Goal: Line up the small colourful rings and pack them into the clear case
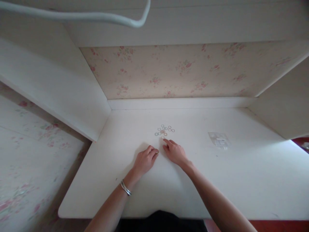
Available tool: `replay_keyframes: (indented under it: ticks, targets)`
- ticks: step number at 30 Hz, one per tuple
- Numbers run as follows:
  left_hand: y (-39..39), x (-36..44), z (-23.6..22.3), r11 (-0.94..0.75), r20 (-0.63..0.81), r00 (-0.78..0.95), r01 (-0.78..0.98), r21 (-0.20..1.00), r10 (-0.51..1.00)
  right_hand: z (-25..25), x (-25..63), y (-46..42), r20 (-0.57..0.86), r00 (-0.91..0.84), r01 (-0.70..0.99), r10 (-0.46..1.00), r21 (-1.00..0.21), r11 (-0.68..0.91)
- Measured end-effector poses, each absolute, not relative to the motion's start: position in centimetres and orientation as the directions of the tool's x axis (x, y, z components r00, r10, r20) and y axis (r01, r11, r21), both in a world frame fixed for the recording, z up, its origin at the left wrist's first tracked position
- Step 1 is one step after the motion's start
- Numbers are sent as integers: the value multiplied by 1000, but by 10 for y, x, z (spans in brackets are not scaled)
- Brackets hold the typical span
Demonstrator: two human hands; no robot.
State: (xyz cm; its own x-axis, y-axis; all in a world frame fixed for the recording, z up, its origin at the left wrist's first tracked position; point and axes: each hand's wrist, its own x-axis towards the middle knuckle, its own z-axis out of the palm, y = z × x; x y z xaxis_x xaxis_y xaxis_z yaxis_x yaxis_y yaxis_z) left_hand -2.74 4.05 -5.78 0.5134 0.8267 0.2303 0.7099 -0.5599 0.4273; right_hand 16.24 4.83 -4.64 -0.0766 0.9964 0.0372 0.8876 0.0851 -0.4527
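Several small rings (164, 130) lie in a loose cluster on the white desk (241, 180), some silver, a few gold or pinkish. My left hand (145, 159) rests on the desk just below and left of them, fingers curled in with the tips pinched together; whether it holds a ring is too small to make out. My right hand (175, 152) lies beside it, fingers bent, with the fingertips reaching up to the nearest edge of the cluster. A silver bracelet (126, 188) sits on my left wrist.
A small clear plastic bag (219, 140) lies flat to the right of the rings. The desk sits in an alcove with white side panels and a floral back wall (178, 71). A pale cable (96, 16) hangs across the top.
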Motion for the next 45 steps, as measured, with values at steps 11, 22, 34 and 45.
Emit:
replay_keyframes:
  ticks: [11, 22, 34, 45]
  targets:
    - [55, -46, -67, -265, 266, 77, 528, 807, 961, -55, 164, 58, 64, -73, 925, 995, -368, 91]
    - [54, -44, -65, -253, 247, 81, 511, 822, 966, -61, 144, 23, 202, -218, 752, 955, -588, 296]
    - [54, -45, -67, -247, 231, 96, 525, 815, 968, -64, 136, 23, 198, -270, 816, 942, -472, 333]
    - [54, -44, -68, -276, 247, 126, 529, 803, 961, -63, 133, 24, 197, -265, 844, 944, -426, 326]
